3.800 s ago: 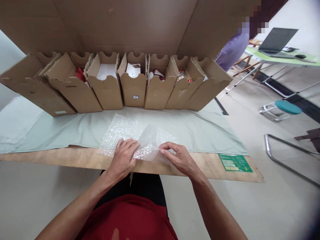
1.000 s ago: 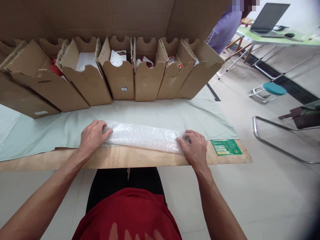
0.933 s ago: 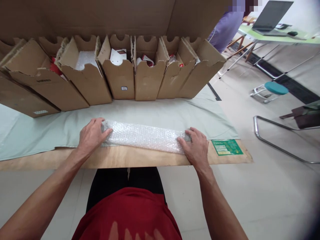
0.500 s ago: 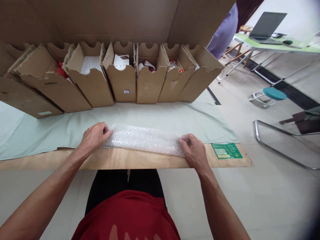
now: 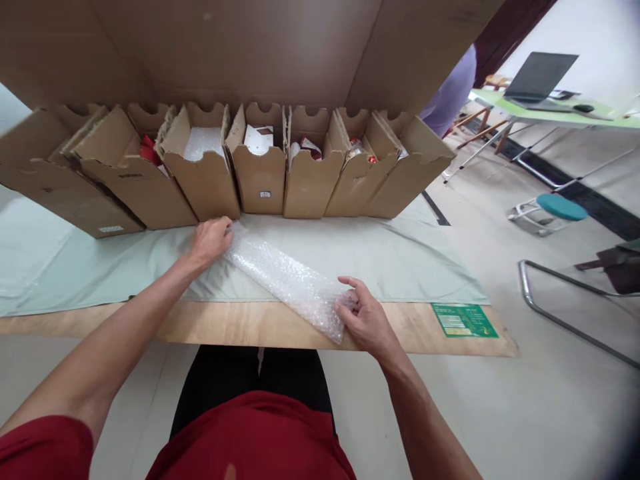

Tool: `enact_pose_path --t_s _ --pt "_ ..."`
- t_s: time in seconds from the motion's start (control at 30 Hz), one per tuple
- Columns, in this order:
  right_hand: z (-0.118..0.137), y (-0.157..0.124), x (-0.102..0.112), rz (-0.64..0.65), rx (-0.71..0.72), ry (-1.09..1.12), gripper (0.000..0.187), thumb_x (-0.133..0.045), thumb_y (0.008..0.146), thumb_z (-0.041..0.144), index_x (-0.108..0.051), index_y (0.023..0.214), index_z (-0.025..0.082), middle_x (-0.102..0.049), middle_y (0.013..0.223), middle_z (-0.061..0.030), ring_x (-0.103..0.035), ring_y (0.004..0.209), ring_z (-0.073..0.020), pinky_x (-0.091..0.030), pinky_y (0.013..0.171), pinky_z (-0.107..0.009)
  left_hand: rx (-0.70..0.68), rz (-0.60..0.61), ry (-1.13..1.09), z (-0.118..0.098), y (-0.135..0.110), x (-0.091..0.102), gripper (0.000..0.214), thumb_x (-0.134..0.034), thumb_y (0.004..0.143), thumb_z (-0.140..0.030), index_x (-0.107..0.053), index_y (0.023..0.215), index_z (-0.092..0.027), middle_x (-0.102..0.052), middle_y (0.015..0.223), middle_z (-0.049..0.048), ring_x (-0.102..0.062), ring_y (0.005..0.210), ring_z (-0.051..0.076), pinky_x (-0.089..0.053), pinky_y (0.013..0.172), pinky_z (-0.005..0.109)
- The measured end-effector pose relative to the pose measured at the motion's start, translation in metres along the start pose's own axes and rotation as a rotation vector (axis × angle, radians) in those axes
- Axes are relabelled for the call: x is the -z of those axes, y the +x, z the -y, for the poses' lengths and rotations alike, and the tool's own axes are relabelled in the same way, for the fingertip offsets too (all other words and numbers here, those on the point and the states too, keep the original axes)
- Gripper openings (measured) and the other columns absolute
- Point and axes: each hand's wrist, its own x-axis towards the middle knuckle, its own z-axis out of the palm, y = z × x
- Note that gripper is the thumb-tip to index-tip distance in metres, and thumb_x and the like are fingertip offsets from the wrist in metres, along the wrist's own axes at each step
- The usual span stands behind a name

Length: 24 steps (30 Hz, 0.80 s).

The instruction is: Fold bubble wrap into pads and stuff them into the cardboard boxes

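A long strip of clear bubble wrap lies slanted across the cloth and the bare wooden edge in front of me. My left hand is closed on its far left end, close to the foot of the cardboard boxes. At the near right end, my right hand pinches the wrap between thumb and fingers, with the index finger stretched out above it. The wrap's corners are partly hidden under the fingers of both hands.
Behind the wrap stands a row of open cardboard boxes, holding bubble wrap, white and red items. A large cardboard panel rises behind them. A green label lies at the table's right. Beyond are a teal stool, a laptop and a person's purple sleeve.
The strip has turned from nearly level to slanted. My left hand has moved away toward the boxes with one end, while my right hand has come slightly nearer and left.
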Motion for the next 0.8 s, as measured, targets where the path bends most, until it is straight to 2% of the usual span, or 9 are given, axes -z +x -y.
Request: enact_pose_path --t_s 0.1,0.2,0.27,0.33,0.4,0.5,0.6,0.7,0.8 --pt "0.002 -0.003 0.003 0.035 0.02 -0.081 0.051 -0.056 0.084 0.031 -0.06 0.133 0.018 -0.053 0.068 0.0058 -0.052 0.056 -0.0144 -0.045 0.06 -0.029 -0.027 -0.01 0.023 -0.003 0.002 -0.007 0.032 -0.05 0.089 -0.023 -0.071 0.113 -0.021 -0.078 0.116 0.013 -0.07 0.108 0.03 -0.05 0.084 0.037" --pt "0.007 -0.014 0.003 0.105 0.053 -0.15 0.056 -0.054 0.088 0.03 -0.058 0.143 0.02 -0.055 0.063 0.006 -0.052 0.055 -0.016 -0.046 0.058 -0.029 -0.073 -0.022 0.054 -0.006 0.005 -0.008 0.03 -0.05 0.09 -0.023 -0.073 0.11 -0.021 -0.078 0.114 0.0136 -0.069 0.107 0.031 -0.049 0.087 0.04" --pt "0.011 -0.026 -0.001 0.164 0.091 -0.158 0.055 -0.052 0.092 0.028 -0.058 0.146 0.022 -0.067 0.072 0.0022 -0.057 0.058 -0.0172 -0.05 0.06 -0.03 -0.118 -0.026 0.074 -0.011 0.011 -0.008 0.028 -0.049 0.091 -0.022 -0.074 0.104 -0.021 -0.078 0.111 0.0145 -0.067 0.107 0.032 -0.047 0.089 0.043" --pt "0.015 -0.039 -0.008 0.221 0.165 -0.13 0.048 -0.049 0.096 0.026 -0.063 0.141 0.025 -0.077 0.097 -0.0045 -0.068 0.075 -0.0196 -0.057 0.072 -0.033 -0.175 -0.026 0.088 -0.021 0.018 -0.009 0.027 -0.049 0.092 -0.021 -0.075 0.098 -0.02 -0.078 0.108 0.0163 -0.066 0.109 0.034 -0.045 0.092 0.046" --pt "0.02 -0.049 -0.016 0.272 0.249 -0.119 0.04 -0.047 0.098 0.024 -0.071 0.13 0.025 -0.077 0.112 -0.0075 -0.072 0.092 -0.0224 -0.058 0.084 -0.036 -0.238 -0.024 0.093 -0.033 0.026 -0.009 0.026 -0.05 0.092 -0.018 -0.076 0.094 -0.018 -0.077 0.105 0.0187 -0.064 0.109 0.035 -0.043 0.094 0.048" --pt "0.026 -0.054 -0.024 0.308 0.307 -0.144 0.034 -0.046 0.098 0.018 -0.077 0.114 0.024 -0.078 0.101 -0.0072 -0.073 0.093 -0.0229 -0.058 0.082 -0.035 -0.327 -0.026 0.09 -0.053 0.036 -0.01 0.028 -0.049 0.092 -0.013 -0.076 0.092 -0.015 -0.075 0.104 0.0214 -0.063 0.11 0.036 -0.041 0.094 0.05" --pt "0.03 -0.051 -0.026 0.308 0.302 -0.149 0.032 -0.048 0.097 0.015 -0.076 0.111 0.022 -0.078 0.097 -0.0061 -0.073 0.089 -0.0215 -0.056 0.078 -0.032 -0.37 -0.031 0.093 -0.068 0.045 -0.011 0.032 -0.045 0.092 -0.009 -0.077 0.092 -0.015 -0.075 0.103 0.0221 -0.062 0.109 0.036 -0.041 0.093 0.05" --pt "0.031 -0.048 -0.024 0.342 0.286 -0.138 0.031 -0.051 0.096 0.016 -0.076 0.113 0.022 -0.079 0.099 -0.0054 -0.073 0.089 -0.0211 -0.056 0.078 -0.031 -0.352 -0.043 0.097 -0.073 0.048 -0.009 0.029 -0.048 0.092 -0.011 -0.077 0.097 -0.014 -0.074 0.103 0.0223 -0.063 0.107 0.037 -0.041 0.093 0.051" --pt "0.03 -0.047 -0.022 0.375 0.252 -0.092 0.029 -0.054 0.096 0.019 -0.077 0.112 0.023 -0.08 0.101 -0.0043 -0.074 0.09 -0.0212 -0.055 0.077 -0.031 -0.299 -0.094 0.102 -0.073 0.033 -0.007 0.035 -0.049 0.094 -0.018 -0.071 0.12 -0.01 -0.07 0.12 0.025 -0.061 0.114 0.039 -0.042 0.096 0.053"
